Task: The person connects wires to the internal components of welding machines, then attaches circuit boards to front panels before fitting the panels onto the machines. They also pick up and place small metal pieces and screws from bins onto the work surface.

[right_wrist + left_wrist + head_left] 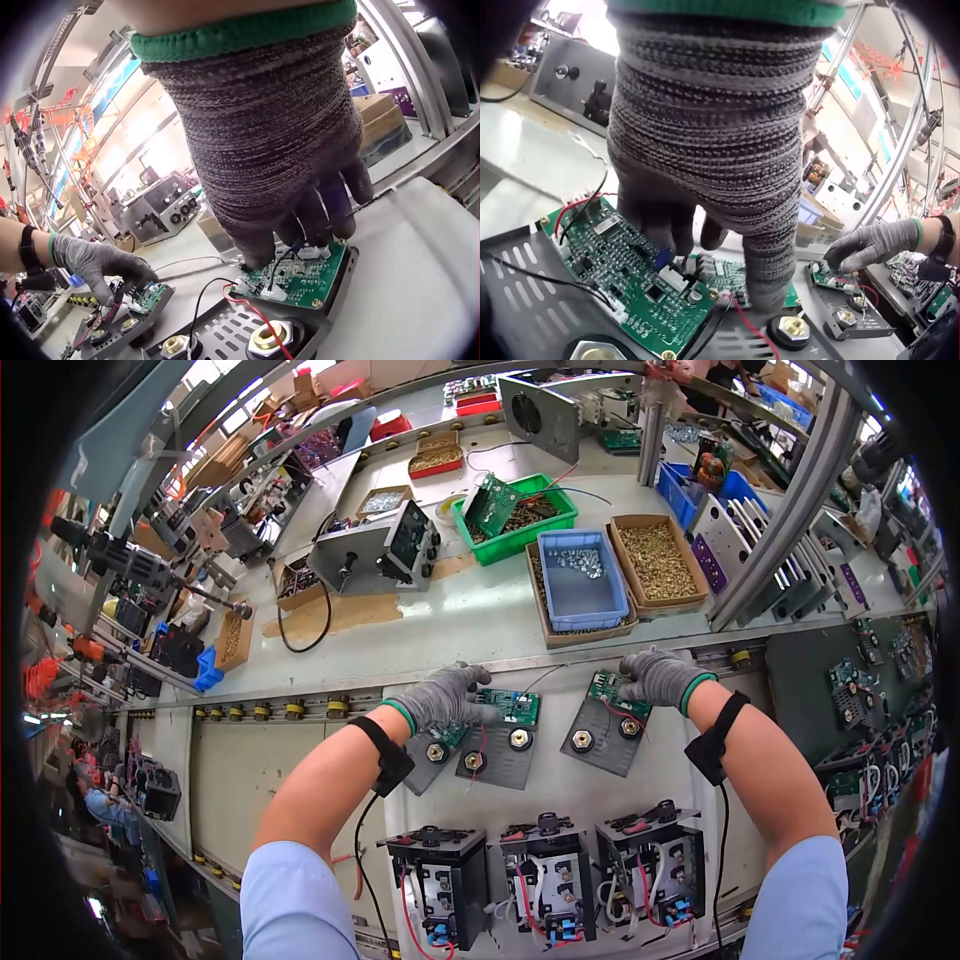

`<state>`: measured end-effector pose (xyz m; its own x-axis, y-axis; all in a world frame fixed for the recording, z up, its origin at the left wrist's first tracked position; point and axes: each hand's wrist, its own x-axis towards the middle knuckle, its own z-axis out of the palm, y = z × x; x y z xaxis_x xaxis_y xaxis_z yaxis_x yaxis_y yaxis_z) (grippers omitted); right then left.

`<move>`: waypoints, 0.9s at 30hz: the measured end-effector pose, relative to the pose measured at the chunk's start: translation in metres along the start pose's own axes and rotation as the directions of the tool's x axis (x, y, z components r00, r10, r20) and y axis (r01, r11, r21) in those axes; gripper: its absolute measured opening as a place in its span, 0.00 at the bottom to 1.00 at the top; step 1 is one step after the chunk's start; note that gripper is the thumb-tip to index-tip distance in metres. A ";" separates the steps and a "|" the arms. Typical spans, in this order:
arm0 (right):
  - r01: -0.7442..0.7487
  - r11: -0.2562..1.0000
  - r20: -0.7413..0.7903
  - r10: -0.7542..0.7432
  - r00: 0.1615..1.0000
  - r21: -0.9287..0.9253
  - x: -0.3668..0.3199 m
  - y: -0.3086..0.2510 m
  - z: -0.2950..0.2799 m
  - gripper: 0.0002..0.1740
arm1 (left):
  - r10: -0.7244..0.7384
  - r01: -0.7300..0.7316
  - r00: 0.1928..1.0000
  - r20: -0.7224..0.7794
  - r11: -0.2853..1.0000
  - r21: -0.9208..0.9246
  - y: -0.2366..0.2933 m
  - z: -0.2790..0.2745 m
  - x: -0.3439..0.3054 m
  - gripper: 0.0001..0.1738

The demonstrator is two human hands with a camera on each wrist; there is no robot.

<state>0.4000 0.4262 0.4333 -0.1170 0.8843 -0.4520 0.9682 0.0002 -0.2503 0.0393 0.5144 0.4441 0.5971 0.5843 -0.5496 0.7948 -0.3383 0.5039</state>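
My left hand, in a grey knit glove with a green cuff, reaches over two grey slotted metal panels at the centre of the bench. Its thumb points down beside a brass terminal nut on the middle panel. The other fingers come down behind the left panel's green circuit board. My gloved right hand rests its fingertips on the circuit board of the right panel. That panel lies tilted, with two brass terminals and red and black wires. The undersides of both hands are hidden.
Several boxy assemblies with wires stand nearest me. Beyond the metal rail sit a blue bin, a cardboard box of brass parts and a green bin. A metal post rises at right.
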 end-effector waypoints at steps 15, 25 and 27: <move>-0.088 0.883 0.168 0.011 0.986 0.461 -0.040 0.014 -0.008 0.31 | 0.147 -0.096 0.969 -0.198 0.964 0.246 -0.002 0.021 -0.002 0.42; -0.067 0.717 -0.001 0.093 0.996 0.694 -0.108 0.047 0.009 0.29 | 0.119 -0.062 0.983 -0.137 0.930 0.362 0.004 0.022 -0.009 0.42; -0.069 0.666 -0.047 0.154 0.987 0.743 -0.128 0.063 0.011 0.29 | 0.103 -0.043 0.977 -0.185 0.952 0.302 -0.004 0.031 -0.013 0.41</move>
<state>0.4731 0.3077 0.4657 0.0439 0.8946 -0.4448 0.4883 -0.4076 -0.7716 0.0315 0.4853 0.4288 0.6450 0.6729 -0.3621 0.7641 -0.5699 0.3022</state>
